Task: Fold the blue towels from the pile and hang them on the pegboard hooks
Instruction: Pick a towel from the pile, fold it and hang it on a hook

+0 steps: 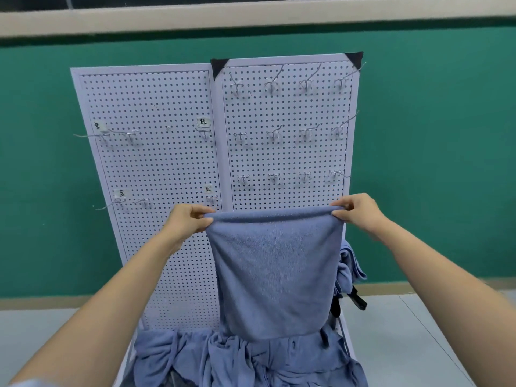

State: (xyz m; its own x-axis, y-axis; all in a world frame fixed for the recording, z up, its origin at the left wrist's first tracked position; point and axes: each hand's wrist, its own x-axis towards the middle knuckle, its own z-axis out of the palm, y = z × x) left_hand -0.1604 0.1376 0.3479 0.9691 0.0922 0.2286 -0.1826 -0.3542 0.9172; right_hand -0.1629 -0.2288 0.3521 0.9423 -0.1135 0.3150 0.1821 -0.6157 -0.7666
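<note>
Two hands held one blue towel (275, 272) up in front of the pegboard (192, 275), stretched between them along its top fold. The left hand (190, 219) pinched the towel's upper left corner between thumb and curled fingers. The right hand (360, 210) pinched the upper right corner the same way. The towel hung doubled and fairly flat over the lower part of the right panel (287, 113). Its bottom edge was down at the pile (237, 358) of crumpled blue towels heaped at the foot of the board. Whether it touched the pile, and how many towels lay there, could not be told

The pegboard was two white panels side by side. The left panel (145, 169) bore six wire hooks (129, 135) in two rows of three, and four small paper labels (203, 122), one near each end of each row. The right panel showed twelve hooks in three rows of four, and two black caps (354, 57) on its top corners. At that panel's lower right edge more blue cloth (352, 265) bunched out from behind the held towel, with one black strap (358, 300) just below it
</note>
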